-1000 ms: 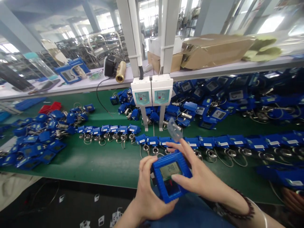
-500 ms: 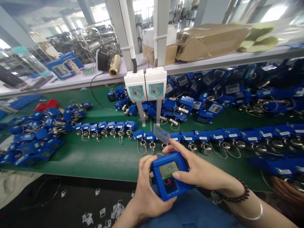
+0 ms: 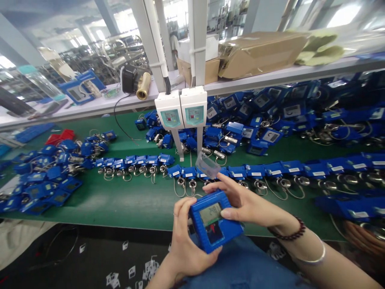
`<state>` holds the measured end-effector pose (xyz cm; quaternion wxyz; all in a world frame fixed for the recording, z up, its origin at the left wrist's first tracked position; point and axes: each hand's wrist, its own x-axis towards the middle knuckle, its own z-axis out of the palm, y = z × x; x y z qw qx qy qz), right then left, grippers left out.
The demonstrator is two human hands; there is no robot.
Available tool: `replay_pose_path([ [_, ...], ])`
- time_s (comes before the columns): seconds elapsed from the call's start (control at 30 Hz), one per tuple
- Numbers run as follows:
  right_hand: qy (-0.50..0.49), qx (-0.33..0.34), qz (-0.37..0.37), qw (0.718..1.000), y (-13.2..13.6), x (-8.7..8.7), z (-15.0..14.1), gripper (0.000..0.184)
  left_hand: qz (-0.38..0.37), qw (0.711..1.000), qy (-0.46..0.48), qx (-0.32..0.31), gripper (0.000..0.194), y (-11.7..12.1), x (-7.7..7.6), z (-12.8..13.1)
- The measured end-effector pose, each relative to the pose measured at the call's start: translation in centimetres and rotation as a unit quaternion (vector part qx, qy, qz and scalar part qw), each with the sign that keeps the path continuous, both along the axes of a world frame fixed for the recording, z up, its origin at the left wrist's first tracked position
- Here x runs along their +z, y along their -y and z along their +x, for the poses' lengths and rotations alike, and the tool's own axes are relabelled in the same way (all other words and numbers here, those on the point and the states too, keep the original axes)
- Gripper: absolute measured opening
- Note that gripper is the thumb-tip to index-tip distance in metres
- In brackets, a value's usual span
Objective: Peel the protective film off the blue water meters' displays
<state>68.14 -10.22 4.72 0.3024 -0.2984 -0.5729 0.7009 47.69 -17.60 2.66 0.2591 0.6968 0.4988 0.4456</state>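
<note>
Left grip [image 3: 183, 245] clamps my blue meter [image 3: 215, 224] at the bench's [image 3: 135, 200] front edge; right grip [image 3: 243, 202] pinches clear film [image 3: 207, 165].

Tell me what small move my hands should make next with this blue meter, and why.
Probably lift the clear film fully away. The right hand pinches it above the meter, already raised off the screen, while the left hand grips the meter's left edge, and the digits show bare.

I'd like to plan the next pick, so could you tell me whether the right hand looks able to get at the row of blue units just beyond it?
Probably yes: the row of blue units lies uncovered just beyond the right hand, though it holds a clear film.
</note>
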Motion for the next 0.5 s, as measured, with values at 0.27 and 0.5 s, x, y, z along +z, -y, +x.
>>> replay_pose_path([
  [0.27,0.107,-0.229,0.131,0.959,1.2,0.5,0.5,0.088,0.003,1.0,0.025,-0.007,0.081,-0.4,-0.2,-0.1],
  [0.5,0.126,-0.388,0.29,0.866,4.5,1.6,-1.1,0.018,0.011,1.0,0.023,0.015,0.081,-0.5,-0.3,0.2],
])
